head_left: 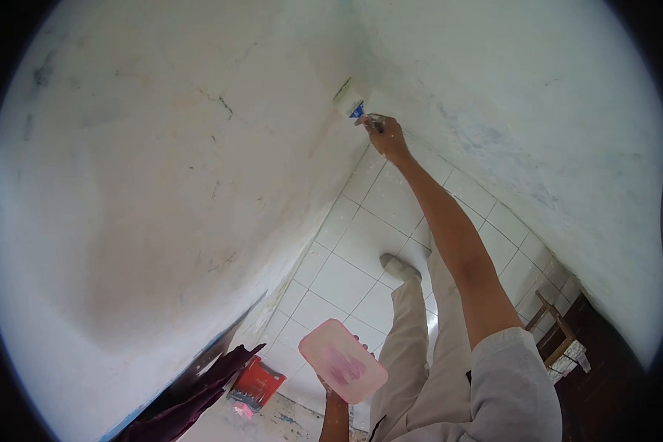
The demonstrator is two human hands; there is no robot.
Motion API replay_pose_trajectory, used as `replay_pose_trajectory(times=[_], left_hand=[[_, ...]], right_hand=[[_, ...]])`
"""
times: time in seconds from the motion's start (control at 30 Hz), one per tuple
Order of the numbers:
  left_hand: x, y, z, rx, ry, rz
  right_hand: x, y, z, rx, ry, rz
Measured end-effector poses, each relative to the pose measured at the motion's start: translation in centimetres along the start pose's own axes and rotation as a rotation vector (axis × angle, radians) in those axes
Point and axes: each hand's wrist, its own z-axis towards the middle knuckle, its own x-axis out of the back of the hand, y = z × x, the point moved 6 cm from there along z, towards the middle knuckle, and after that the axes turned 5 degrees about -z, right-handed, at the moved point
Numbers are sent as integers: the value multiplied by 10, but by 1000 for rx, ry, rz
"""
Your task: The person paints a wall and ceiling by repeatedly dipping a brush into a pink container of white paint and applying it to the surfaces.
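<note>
My right hand (387, 138) is stretched out toward the corner, its fingers closed around the handle of a wide paintbrush (349, 99). The brush has a pale head and a blue patch near the handle. Its head appears to rest against the left wall (199, 162), close to the corner; exact contact is hard to tell. Lower down, my left hand (333, 389) grips a pink plastic tub (324, 342) from beneath, with fingertips showing at its far edge. Inside the tub is a darker pink smear. Most of that hand is hidden behind the tub.
Cracks and stains mark the left wall; the right wall (508, 96) has bluish patches. White floor tiles (346, 276) lie below, under my feet. A red paint-stained bucket (265, 381) and dark purple cloth (191, 405) are at lower left. A wooden stool (556, 324) stands at lower right.
</note>
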Motion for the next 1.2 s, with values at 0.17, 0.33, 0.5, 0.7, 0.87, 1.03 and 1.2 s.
replay_pose_trajectory(times=[0.17,0.33,0.5,0.7,0.87,1.03,1.2], left_hand=[[5,-3,-1,13,43,-27],[-12,-4,5,14,10,6],[-11,-1,11,41,9,42],[-11,2,18,33,22,60],[-29,2,16,64,33,30],[-15,6,15,119,40,5],[-52,26,14,125,-3,161]], right_hand=[[30,72,13,-154,-64,-827],[38,56,9,-255,-89,-725],[72,-112,-26,-51,110,-259],[37,-57,-16,99,221,-72],[-11,109,-32,-251,60,-594],[-52,127,-208,-288,8,-412],[-15,48,-368,-347,-69,-359]])
